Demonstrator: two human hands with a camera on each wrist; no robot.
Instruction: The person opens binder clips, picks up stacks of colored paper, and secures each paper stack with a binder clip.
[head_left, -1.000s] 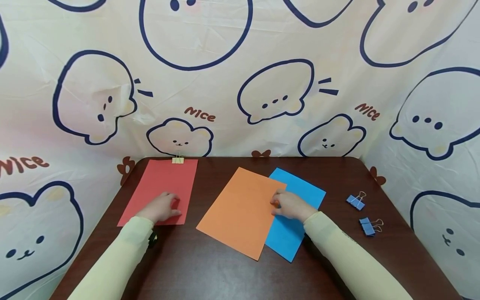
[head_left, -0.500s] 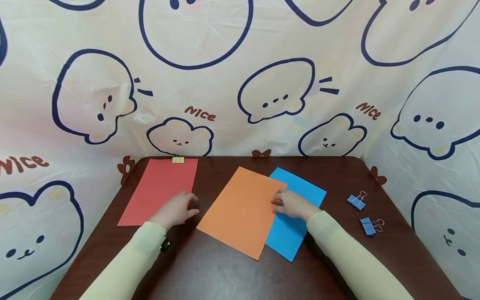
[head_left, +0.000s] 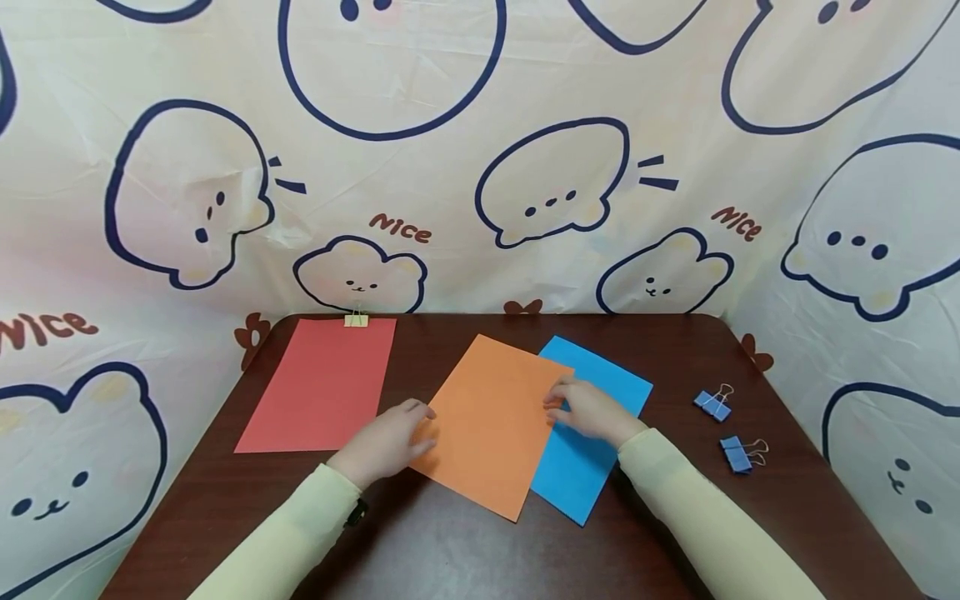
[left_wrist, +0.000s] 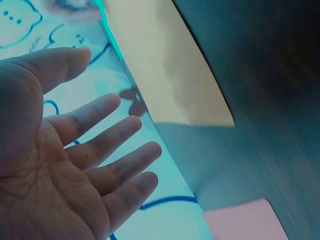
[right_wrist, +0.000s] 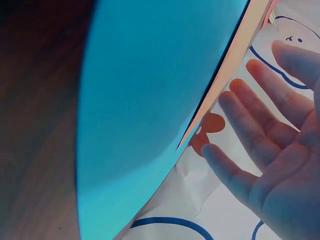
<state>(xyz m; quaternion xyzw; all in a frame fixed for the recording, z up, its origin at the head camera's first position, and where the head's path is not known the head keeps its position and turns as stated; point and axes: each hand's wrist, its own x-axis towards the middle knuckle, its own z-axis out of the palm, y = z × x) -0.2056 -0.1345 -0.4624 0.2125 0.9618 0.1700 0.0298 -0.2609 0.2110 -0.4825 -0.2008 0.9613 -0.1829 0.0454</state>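
Note:
An orange sheet of paper lies tilted at the middle of the table, overlapping a blue sheet on its right. My left hand is over the orange sheet's left edge, thumb and fingers apart. In the left wrist view that hand's fingers are spread and slightly bent, with nothing between them. My right hand hovers at the orange sheet's right edge, above the blue one. Its fingers look loosely extended in the right wrist view, holding nothing. Whether either hand touches paper, I cannot tell.
At the left lies a red sheet with a yellow binder clip on its far edge. Two blue binder clips, one farther back and one nearer, lie at the right. A patterned cloth stands behind the dark table.
My left hand has moved right, from above the red sheet to the left edge of the orange sheet. The right hand has stayed nearly still, and the sheets have not moved.

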